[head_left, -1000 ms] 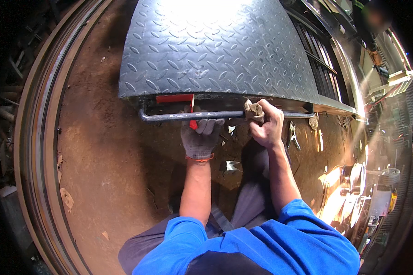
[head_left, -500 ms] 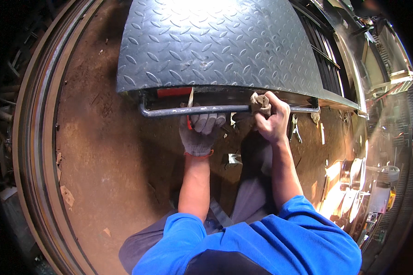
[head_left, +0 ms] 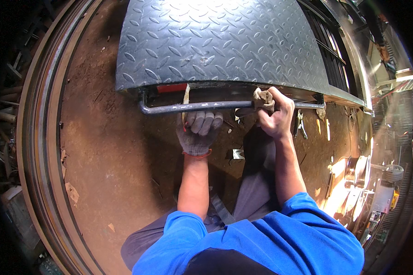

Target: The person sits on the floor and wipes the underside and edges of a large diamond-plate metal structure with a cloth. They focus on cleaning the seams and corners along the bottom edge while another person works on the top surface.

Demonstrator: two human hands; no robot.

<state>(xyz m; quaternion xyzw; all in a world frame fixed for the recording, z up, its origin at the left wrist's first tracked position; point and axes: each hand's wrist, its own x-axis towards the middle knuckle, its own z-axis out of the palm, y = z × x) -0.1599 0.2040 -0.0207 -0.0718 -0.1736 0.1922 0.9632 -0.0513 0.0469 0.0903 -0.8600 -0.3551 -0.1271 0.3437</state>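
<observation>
A dark metal bar handle (head_left: 170, 109) runs along the near edge of a grey diamond-tread plate (head_left: 206, 50). My left hand (head_left: 197, 135), in a grey knitted glove with an orange cuff, is closed just below the bar. It grips a thin, flat pale tool (head_left: 186, 97) with a red part low down; the tool stands nearly upright beside the bar, and its kind is unclear. My bare right hand (head_left: 280, 114) is closed on a crumpled brown rag (head_left: 263, 100), pressed around the bar toward its right end. A red patch (head_left: 172, 87) shows under the plate edge.
Pliers (head_left: 301, 123) and white scraps (head_left: 238, 154) lie on the brown floor (head_left: 110, 160). Long metal rails (head_left: 41, 137) curve along the left. Shiny round metal pieces (head_left: 355, 183) stand at lower right. A dark slatted frame (head_left: 326, 50) adjoins the plate.
My right hand and the rag have shifted slightly right in view. The tool in my left hand has moved a little left. A dark, blurred shape has come lower at the upper right.
</observation>
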